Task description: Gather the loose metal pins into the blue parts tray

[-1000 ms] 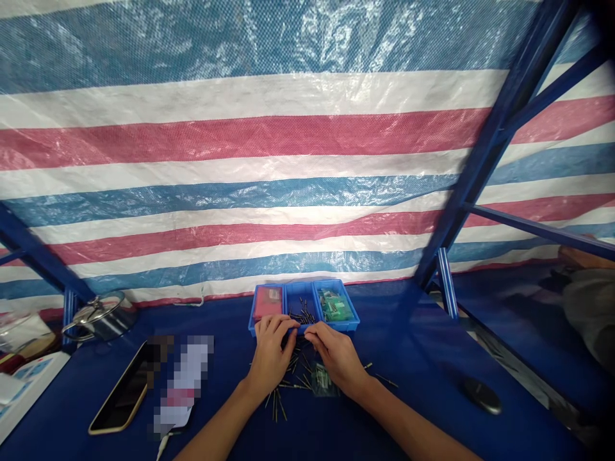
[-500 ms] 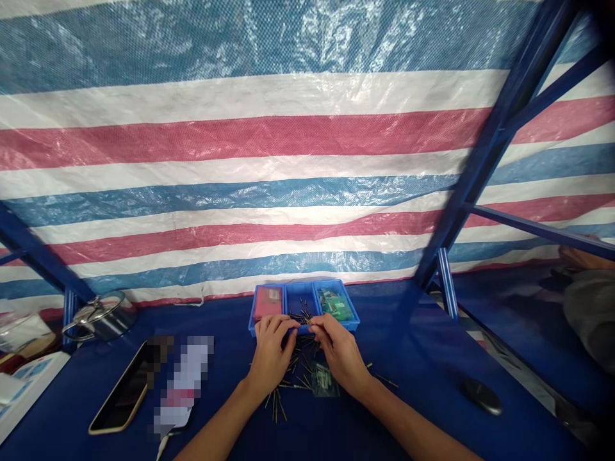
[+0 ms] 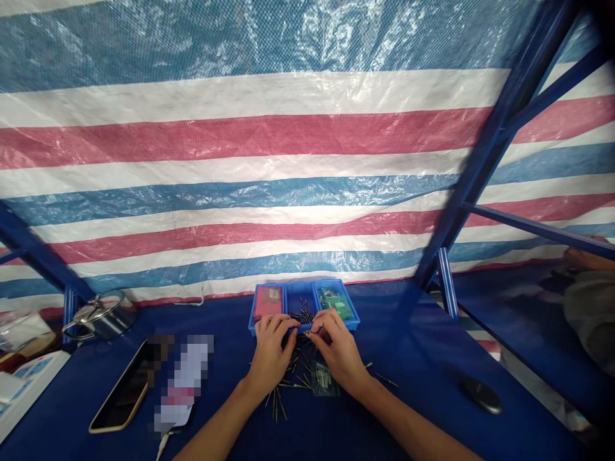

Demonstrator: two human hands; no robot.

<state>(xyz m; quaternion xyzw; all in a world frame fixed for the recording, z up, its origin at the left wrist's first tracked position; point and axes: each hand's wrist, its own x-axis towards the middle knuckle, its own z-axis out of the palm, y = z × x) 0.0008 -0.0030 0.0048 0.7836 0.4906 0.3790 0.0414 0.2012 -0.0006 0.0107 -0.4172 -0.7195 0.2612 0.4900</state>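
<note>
My left hand [image 3: 273, 349] rests at the front edge of a blue three-part tray [image 3: 355, 320], its fingers curled and the thumb close to the index finger. Whatever is between them is too small to see. To its right, my right hand [image 3: 339, 352] has thumb and index finger pinched together over the tray's front edge, on something I cannot make out. Thin dark and brass-coloured rods, like small drill bits [image 3: 301, 315], lie in the middle compartment. More loose drill bits [image 3: 277, 404] are scattered on the table under and between my hands. A clear bag [image 3: 325, 379] lies by my right wrist.
The left compartment holds a red packet [image 3: 268, 302], the right one green packets [image 3: 335, 302]. On the blue table to the left are a phone [image 3: 120, 397], a blurred pale object [image 3: 185, 378] with a cable, and a lidded pot [image 3: 106, 317]. A computer mouse [image 3: 482, 395] lies right.
My right hand's fingers have curled in and shifted slightly, the fingertips now lower at the tray's edge. My left hand has hardly moved.
</note>
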